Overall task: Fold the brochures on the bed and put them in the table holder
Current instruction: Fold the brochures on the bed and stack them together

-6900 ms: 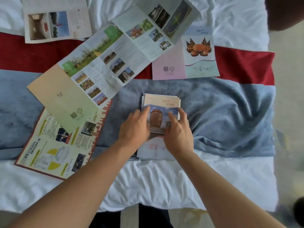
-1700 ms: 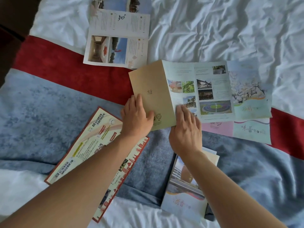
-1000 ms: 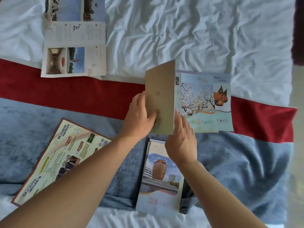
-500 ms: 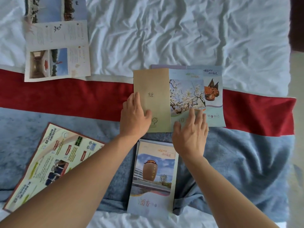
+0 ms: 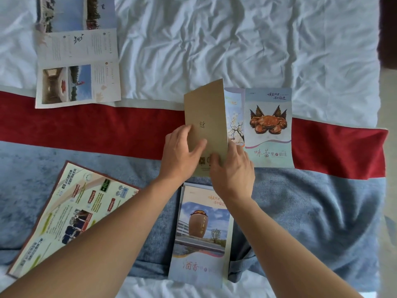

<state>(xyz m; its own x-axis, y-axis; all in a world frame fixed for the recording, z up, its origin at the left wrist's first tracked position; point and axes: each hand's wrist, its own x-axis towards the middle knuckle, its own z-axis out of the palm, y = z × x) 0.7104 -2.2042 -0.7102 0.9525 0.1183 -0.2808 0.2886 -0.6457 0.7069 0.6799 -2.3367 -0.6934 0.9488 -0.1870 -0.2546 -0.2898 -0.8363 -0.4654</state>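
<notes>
Two hands closing the tan brochure [image 5: 205,123] on the bed's red band [image 5: 86,127].
Left to right: left hand [image 5: 180,155] has its thumb on the tan cover and fingers curled behind its left edge; right hand [image 5: 233,171] pinches the near right corner. If the soft blanket [image 5: 311,211] gives, the crease may skew. The crab brochure [image 5: 268,127] is partly covered; no table holder in view.

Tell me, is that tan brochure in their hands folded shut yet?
Not quite: the tan brochure has its cover panel lifted, blossom page showing beside it; both hands grip its lower edge.
</notes>
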